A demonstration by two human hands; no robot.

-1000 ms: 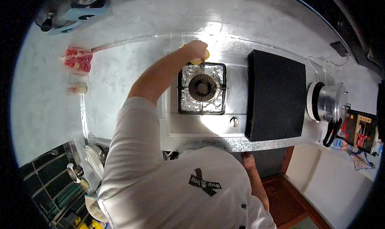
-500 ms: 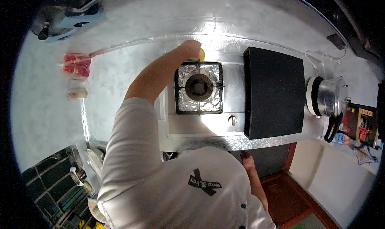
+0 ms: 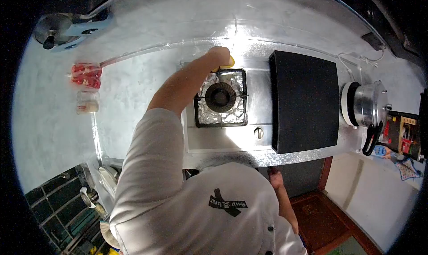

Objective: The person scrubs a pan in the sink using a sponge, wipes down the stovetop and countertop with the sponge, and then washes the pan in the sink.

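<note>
One yellow cloth or sponge (image 3: 232,62), gripped in my left hand (image 3: 219,55) at the back of the gas burner (image 3: 220,97); right hand (image 3: 276,178) lowered, grip: cannot tell.

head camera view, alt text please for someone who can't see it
Left hand holding a mostly hidden yellow item behind a round dark burner on crumpled silver foil; the right hand hangs by the front edge of the shiny silver counter. To the burner's right are a large black rectangular panel and a silver metal pot.
</note>
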